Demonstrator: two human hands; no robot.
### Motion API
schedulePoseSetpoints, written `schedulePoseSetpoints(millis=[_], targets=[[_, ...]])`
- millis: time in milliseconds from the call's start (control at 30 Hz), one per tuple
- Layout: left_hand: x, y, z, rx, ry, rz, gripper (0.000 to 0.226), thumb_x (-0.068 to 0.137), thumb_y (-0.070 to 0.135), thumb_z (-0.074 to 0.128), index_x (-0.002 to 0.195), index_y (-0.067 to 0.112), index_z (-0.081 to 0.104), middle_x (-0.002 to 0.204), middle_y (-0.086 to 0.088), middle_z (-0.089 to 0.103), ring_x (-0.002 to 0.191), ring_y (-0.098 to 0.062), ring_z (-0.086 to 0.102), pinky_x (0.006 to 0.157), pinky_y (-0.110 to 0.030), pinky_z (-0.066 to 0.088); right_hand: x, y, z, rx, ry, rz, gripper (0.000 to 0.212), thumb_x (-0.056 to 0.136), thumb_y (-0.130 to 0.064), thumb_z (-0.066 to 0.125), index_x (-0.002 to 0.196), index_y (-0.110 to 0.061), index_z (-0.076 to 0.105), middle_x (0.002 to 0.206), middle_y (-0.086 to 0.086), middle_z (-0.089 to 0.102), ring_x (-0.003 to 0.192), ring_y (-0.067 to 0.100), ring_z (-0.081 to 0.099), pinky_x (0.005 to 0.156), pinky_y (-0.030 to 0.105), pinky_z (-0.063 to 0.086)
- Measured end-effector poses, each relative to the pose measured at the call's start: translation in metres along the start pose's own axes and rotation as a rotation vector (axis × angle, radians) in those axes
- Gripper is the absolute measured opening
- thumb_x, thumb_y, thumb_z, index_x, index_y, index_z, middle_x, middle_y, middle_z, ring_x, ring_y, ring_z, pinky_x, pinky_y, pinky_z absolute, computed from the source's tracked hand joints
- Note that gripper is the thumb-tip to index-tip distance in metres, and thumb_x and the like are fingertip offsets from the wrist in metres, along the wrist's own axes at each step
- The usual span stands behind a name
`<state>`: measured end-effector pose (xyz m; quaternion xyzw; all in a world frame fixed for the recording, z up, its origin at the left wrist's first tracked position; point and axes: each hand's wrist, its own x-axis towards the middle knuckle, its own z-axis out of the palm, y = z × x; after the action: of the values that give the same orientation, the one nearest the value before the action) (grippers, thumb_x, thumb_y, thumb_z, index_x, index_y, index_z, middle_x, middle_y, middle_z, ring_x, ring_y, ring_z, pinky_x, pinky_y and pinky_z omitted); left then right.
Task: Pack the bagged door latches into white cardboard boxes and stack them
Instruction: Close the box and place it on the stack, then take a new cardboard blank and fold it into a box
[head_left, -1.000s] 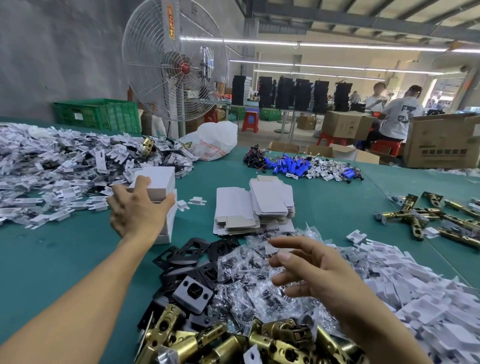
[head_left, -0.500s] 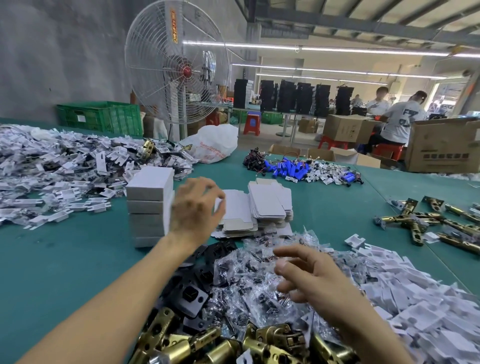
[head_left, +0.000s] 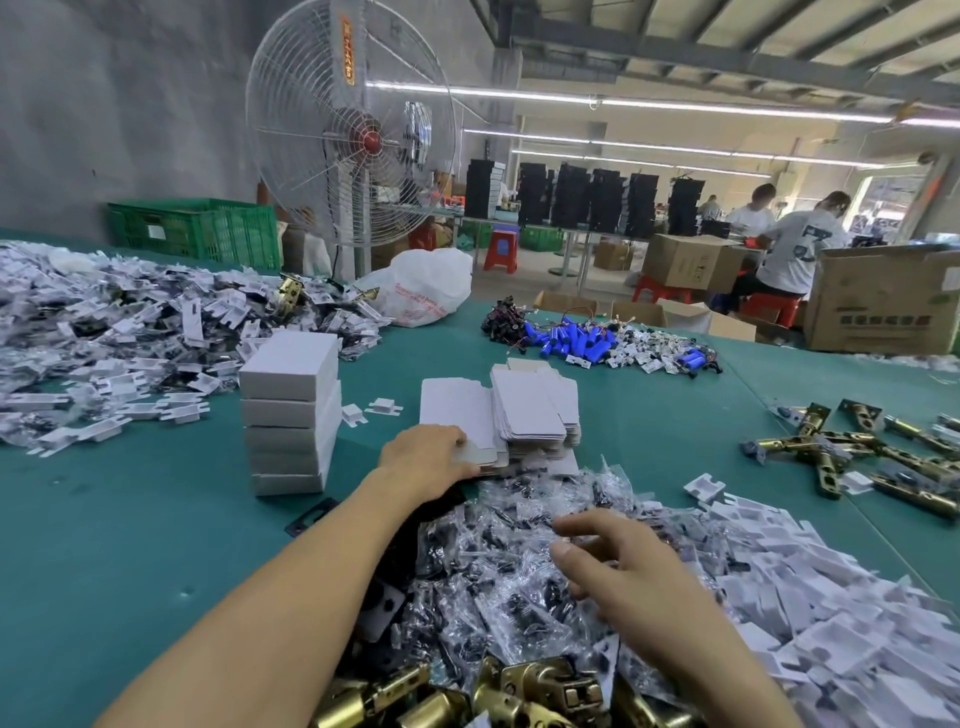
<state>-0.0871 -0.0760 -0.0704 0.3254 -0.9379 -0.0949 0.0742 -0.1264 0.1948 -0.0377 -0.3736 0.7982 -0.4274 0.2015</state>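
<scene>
A stack of several closed white cardboard boxes (head_left: 291, 410) stands on the green table (head_left: 130, 545), left of centre. Beside it to the right lie flat white box blanks (head_left: 524, 410) in two low piles. My left hand (head_left: 426, 460) is at the near edge of the left pile, with its fingers curled over the edge of a blank. A heap of clear bagged latch parts (head_left: 493, 577) fills the near middle. My right hand (head_left: 618, 566) hovers just over this heap, fingers loosely spread and holding nothing. Brass door latches (head_left: 524, 691) lie at the bottom edge.
White plastic inserts are heaped at the right (head_left: 831, 608) and far left (head_left: 104, 338). More brass latches (head_left: 857, 452) lie at the right. Blue battery cells (head_left: 576, 343), a white plastic bag (head_left: 426, 286), a standing fan (head_left: 358, 140) and a green crate (head_left: 197, 228) are beyond. People work at the far right.
My left hand let go of the top box on the stack and moved right and nearer, onto the flat blanks. My right hand sank slightly toward the bag heap.
</scene>
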Motion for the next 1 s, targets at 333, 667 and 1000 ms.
schedulePoseSetpoints(millis=[333, 667, 1000], targets=[[-0.002, -0.017, -0.009, 0.046, 0.047, 0.14, 0.033, 0.104, 0.045, 0.047, 0.13, 0.03, 0.063, 0.124, -0.005, 0.069, 0.109, -0.031, 0.063, 0.09, -0.037, 0.05, 0.0, 0.0, 0.001, 0.033, -0.02, 0.009, 0.012, 0.094, -0.041, 0.06, 0.106, -0.04, 0.06, 0.098, -0.01, 0.069, 0.086, 0.001, 0.068, 0.066, 0.013, 0.046], [-0.03, -0.009, -0.015, 0.628, 0.341, 0.394, 0.021, 0.077, 0.0, 0.071, 0.087, 0.017, 0.063, 0.071, 0.006, 0.063, 0.056, -0.013, 0.063, 0.043, -0.024, 0.036, 0.001, 0.003, 0.001, 0.048, -0.025, 0.006, 0.017, 0.093, -0.043, 0.061, 0.11, -0.039, 0.062, 0.1, -0.01, 0.069, 0.089, 0.004, 0.068, 0.074, 0.022, 0.05], [-0.027, -0.011, -0.016, 0.421, 0.359, 0.315, 0.019, 0.103, 0.009, 0.048, 0.108, 0.016, 0.065, 0.092, 0.003, 0.07, 0.081, -0.016, 0.064, 0.066, -0.028, 0.051, 0.001, 0.004, 0.0, 0.081, -0.03, 0.008, 0.019, 0.093, -0.041, 0.062, 0.112, -0.038, 0.063, 0.099, -0.008, 0.069, 0.09, 0.006, 0.067, 0.084, 0.03, 0.055]])
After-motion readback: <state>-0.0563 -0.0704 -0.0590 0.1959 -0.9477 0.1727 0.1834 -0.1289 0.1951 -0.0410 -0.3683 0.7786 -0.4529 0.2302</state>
